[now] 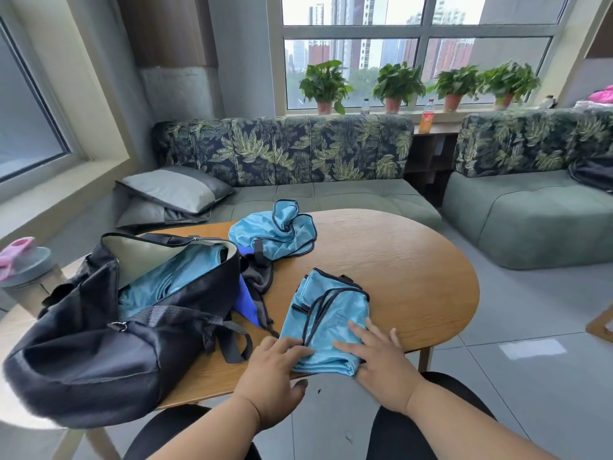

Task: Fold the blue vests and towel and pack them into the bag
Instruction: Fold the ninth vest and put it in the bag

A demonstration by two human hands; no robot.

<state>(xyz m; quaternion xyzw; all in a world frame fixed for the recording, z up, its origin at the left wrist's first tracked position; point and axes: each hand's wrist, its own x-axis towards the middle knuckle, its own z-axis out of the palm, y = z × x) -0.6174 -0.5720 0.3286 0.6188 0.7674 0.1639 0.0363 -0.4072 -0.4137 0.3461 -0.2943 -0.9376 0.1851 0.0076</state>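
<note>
Both hands, left hand [277,366] and right hand [378,356], lie open and flat on the folded blue vest [326,318] at the surface's [414,270] near edge. I reckon slippery mesh could unfold when lifted toward the black bag [109,330].

Daylit lounge: an oval wooden table [414,267] stands on a grey tiled floor [517,313] before a green sofa [331,194] with leaf-print backrest; potted plants [398,84] line the sill of a large window [418,31] facing city towers.
</note>
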